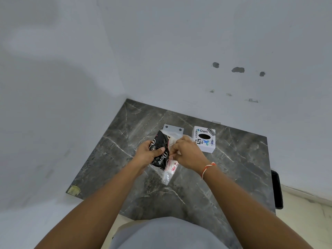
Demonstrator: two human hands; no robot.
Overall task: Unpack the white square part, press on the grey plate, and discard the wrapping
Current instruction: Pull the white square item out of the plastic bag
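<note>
Both forearms reach over the surface (233, 159); left hand (146, 152) grips the black wrapping (160, 153), right hand (186, 152) pinches its opening. Unpacking stage; the white part must next slide out, toward the grey plate (173, 130).

The tabletop (233, 169) is dark polished marble with pale veins. Glossy black printed wrapping (160, 155) crinkles over clear plastic film (168, 175); at two o'clock, a matt white sticker-covered box (203, 139).

Soft even daylight — sharp, edges bowed.
</note>
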